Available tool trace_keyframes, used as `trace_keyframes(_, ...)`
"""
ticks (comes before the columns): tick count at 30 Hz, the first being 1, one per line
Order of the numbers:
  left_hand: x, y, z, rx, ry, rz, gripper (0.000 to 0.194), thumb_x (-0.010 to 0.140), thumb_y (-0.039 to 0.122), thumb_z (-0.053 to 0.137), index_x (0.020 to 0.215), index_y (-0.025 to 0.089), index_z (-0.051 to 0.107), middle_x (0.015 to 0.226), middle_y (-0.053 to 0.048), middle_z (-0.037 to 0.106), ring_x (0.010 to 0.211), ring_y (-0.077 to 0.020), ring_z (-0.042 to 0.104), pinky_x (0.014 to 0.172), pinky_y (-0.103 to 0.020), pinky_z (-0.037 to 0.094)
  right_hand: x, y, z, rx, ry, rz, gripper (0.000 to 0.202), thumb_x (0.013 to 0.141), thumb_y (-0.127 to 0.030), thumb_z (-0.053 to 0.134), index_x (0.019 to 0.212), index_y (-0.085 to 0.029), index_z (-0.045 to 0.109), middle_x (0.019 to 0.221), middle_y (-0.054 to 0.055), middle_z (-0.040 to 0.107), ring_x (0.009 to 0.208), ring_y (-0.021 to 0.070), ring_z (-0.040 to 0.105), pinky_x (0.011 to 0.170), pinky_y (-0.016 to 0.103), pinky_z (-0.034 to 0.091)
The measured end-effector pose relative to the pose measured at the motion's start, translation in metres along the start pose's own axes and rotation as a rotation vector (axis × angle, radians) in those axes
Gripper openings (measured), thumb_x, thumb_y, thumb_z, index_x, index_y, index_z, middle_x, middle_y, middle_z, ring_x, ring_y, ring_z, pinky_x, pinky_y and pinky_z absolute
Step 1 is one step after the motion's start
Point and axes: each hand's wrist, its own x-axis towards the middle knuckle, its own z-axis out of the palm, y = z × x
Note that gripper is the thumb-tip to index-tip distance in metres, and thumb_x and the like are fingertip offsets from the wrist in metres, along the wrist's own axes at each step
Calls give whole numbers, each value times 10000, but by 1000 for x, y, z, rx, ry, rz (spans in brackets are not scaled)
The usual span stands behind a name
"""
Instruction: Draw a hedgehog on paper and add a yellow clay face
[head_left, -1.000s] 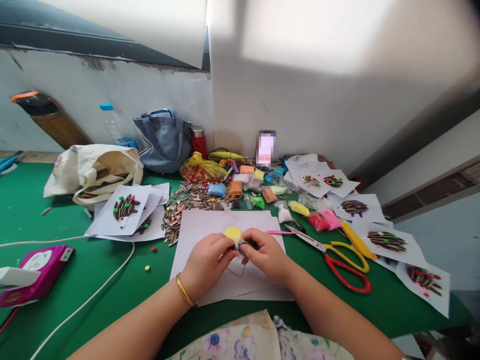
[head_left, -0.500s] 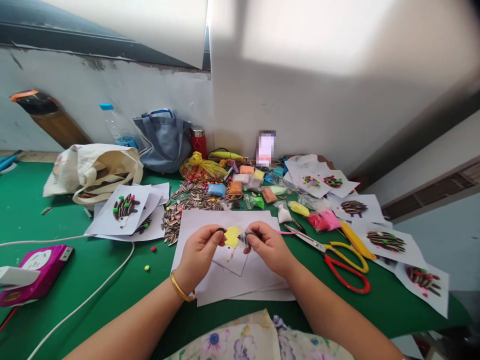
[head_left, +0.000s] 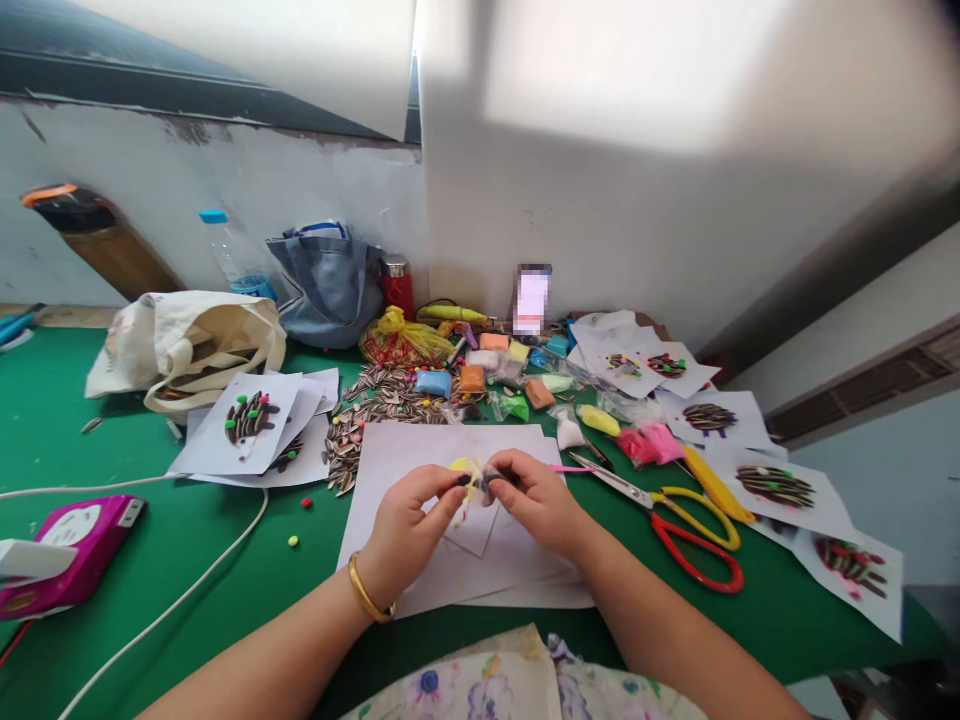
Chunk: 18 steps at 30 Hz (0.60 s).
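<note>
Over white paper point(head_left: 390, 450) on the green table, my two hands nearly meet. My left hand point(head_left: 420, 520), with a gold bangle at the wrist, pinches a small dark piece between thumb and finger. In my right hand point(head_left: 536, 500) is a small clear bag with dark stuff in it point(head_left: 491, 484), gripped by thumb and fingertips. Behind the fingertips a yellow shape point(head_left: 460, 465) on a small white card point(head_left: 476, 532) is partly hidden. Scissors with red and yellow handles point(head_left: 660, 500) lie open to the right of my right hand.
Sunflower seeds point(head_left: 375, 410) and bagged coloured clay point(head_left: 472, 378) lie behind the paper. Seed-decorated sheets point(head_left: 776, 485) sit at the right, others point(head_left: 251, 420) at the left. Cloth bags point(head_left: 326, 290), a phone point(head_left: 531, 300), a white cable point(head_left: 187, 570) and a magenta box point(head_left: 71, 545) are around.
My left hand has moved right and slightly down, bringing its fingertips next to the bag in my right hand. The yellow shape is now more covered.
</note>
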Motion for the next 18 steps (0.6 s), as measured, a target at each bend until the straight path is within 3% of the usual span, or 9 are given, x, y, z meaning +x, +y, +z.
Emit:
trace_keyframes(4, 4, -7, 0, -413, 111, -341, 394, 901, 505, 553, 893, 150, 724, 815, -79, 711, 767, -188, 651, 760, -326, 521, 9, 16, -31, -500, 288, -65, 160, 911, -251, 508, 1018, -203, 617, 978, 70, 669, 896, 211, 605, 810, 344, 473)
trace_keyframes(6, 6, -9, 2, -609, 120, -481, 425, 833, 544, 638, 906, 134, 727, 809, -83, 715, 770, -186, 652, 763, -319, 525, 14, 26, -47, -778, 359, -74, 190, 864, -186, 528, 1010, -186, 650, 1024, 96, 687, 1013, 262, 592, 928, 420, 424)
trace_keyframes(9, 7, -9, 3, -736, 100, -596, 401, 718, 492, 776, 893, 133, 733, 784, -67, 711, 733, -153, 629, 721, -271, 504, 17, 36, -62, -1016, 395, -12, 331, 798, -93, 528, 1072, -201, 679, 1209, 92, 663, 1181, 301, 527, 1024, 487, 343)
trace_keyframes(12, 8, -7, 2, -757, 100, -586, 341, 648, 392, 841, 854, 149, 717, 732, -21, 682, 678, -117, 593, 674, -233, 471, 16, 34, -64, -1065, 450, -25, 459, 776, -65, 511, 1194, -195, 648, 1305, 94, 613, 1224, 302, 496, 1041, 493, 345)
trace_keyframes(14, 9, -6, 1, -710, 98, -554, 308, 628, 347, 848, 818, 156, 700, 694, 8, 649, 640, -101, 560, 640, -219, 447, 13, 26, -57, -995, 466, -127, 440, 811, -89, 503, 1222, -182, 630, 1293, 103, 611, 1208, 289, 501, 1048, 477, 360)
trace_keyframes(18, 10, -4, -1, -533, 75, -497, 249, 679, 366, 790, 758, 159, 675, 644, 26, 609, 609, -105, 527, 619, -226, 432, 4, 3, -26, -724, 275, -369, 320, 914, -183, 516, 1216, -208, 619, 1142, 93, 646, 1096, 240, 549, 980, 410, 440)
